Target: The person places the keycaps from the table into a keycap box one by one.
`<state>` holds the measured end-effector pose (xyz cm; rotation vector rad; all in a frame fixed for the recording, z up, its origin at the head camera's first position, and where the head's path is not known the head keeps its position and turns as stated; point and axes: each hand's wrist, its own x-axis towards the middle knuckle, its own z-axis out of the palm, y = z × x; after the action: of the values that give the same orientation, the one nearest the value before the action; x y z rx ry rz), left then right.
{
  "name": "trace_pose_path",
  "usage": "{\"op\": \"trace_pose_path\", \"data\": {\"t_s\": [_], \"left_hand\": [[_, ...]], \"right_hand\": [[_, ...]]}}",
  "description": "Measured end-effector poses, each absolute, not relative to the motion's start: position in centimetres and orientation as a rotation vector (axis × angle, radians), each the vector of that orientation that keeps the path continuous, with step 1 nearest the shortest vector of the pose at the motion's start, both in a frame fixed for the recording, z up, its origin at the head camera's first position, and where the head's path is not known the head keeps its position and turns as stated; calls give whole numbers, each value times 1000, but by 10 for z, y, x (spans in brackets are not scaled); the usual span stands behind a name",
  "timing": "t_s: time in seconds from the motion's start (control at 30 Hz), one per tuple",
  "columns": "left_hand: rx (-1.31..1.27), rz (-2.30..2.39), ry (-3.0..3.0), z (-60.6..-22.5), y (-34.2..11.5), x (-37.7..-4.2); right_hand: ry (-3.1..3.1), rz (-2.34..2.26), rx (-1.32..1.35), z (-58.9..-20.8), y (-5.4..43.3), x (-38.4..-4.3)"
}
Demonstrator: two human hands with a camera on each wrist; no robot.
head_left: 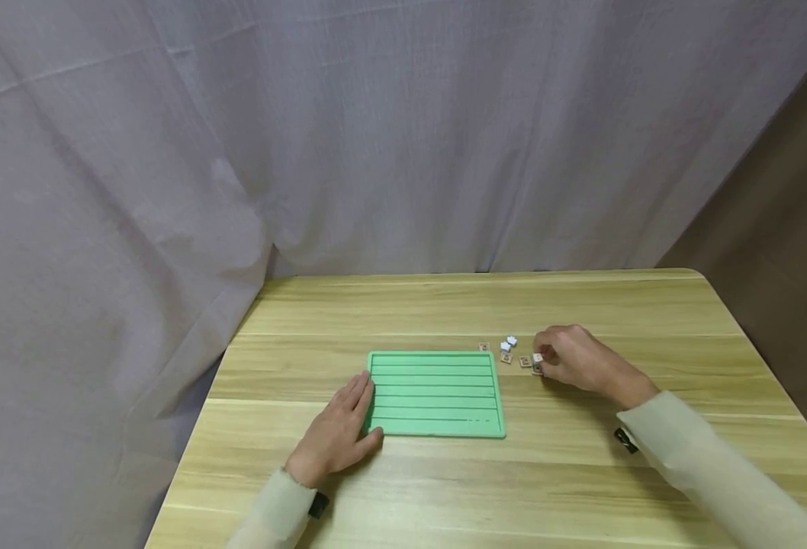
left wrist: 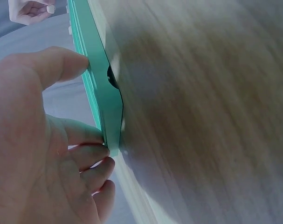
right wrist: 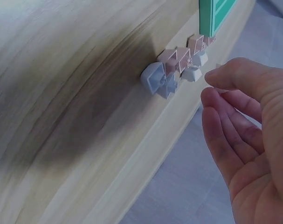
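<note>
A green tray (head_left: pixel 434 396) with long parallel grooves lies flat on the table. My left hand (head_left: pixel 338 431) rests at its near-left corner, fingers along the left side and thumb at the front edge; the left wrist view shows those fingers (left wrist: pixel 95 177) touching the tray's side (left wrist: pixel 101 70). Right of the tray, my right hand (head_left: pixel 575 362) pinches a small pale keycap (left wrist: pixel 51 9) between thumb and fingertips, mostly hidden in the right wrist view. Beside that hand lie several loose keycaps, tan ones (head_left: pixel 525 361) and white ones (head_left: pixel 511 341), some with their hollow undersides up.
The wooden table (head_left: pixel 431 496) carries the tray and keycaps. A grey curtain (head_left: pixel 390 152) hangs behind its back edge and on the left; a darker brown one (head_left: pixel 781 252) hangs on the right. Black wrist devices (head_left: pixel 625 440) sit under both cuffs.
</note>
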<state>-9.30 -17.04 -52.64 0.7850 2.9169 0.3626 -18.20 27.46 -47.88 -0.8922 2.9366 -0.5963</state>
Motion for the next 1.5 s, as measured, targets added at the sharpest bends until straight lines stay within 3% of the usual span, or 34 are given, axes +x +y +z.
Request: {"op": "trace_pose_path", "data": {"t_s": [0.77, 1.5], "left_hand": [[829, 300, 2945, -526, -171, -92], [801, 308, 2946, -529, -172, -94]], "right_hand": [[2869, -596, -970, -478, 227, -187], [2784, -605, -1194, -479, 121, -209]]}}
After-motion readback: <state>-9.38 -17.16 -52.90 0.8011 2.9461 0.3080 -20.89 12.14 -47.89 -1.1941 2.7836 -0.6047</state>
